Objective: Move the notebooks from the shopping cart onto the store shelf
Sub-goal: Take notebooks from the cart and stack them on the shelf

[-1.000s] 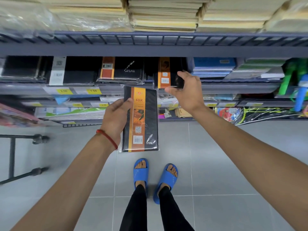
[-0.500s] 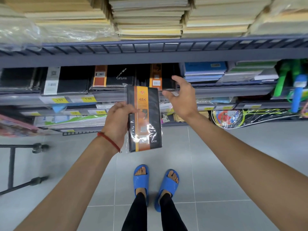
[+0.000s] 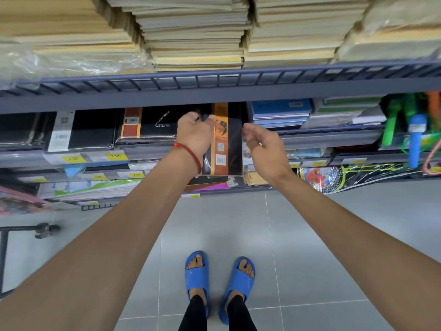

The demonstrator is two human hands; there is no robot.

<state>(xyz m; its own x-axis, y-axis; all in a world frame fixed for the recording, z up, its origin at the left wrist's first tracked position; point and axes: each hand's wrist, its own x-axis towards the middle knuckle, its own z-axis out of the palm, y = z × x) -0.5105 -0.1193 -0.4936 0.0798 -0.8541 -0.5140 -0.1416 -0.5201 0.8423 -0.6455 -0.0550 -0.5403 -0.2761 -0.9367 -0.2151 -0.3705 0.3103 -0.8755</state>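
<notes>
Notebook [image 3: 226, 149] has risen and is sliding onto the shelf [image 3: 334, 137] — left hand [image 3: 194, 137] fingers gripping its edge, right hand [image 3: 262, 144] fingers curled alongside, contact unclear — nearly placed.

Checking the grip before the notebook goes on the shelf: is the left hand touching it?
Touching. The head view shows the left hand with its fingers curled over the upper left edge of the notebook.
</notes>
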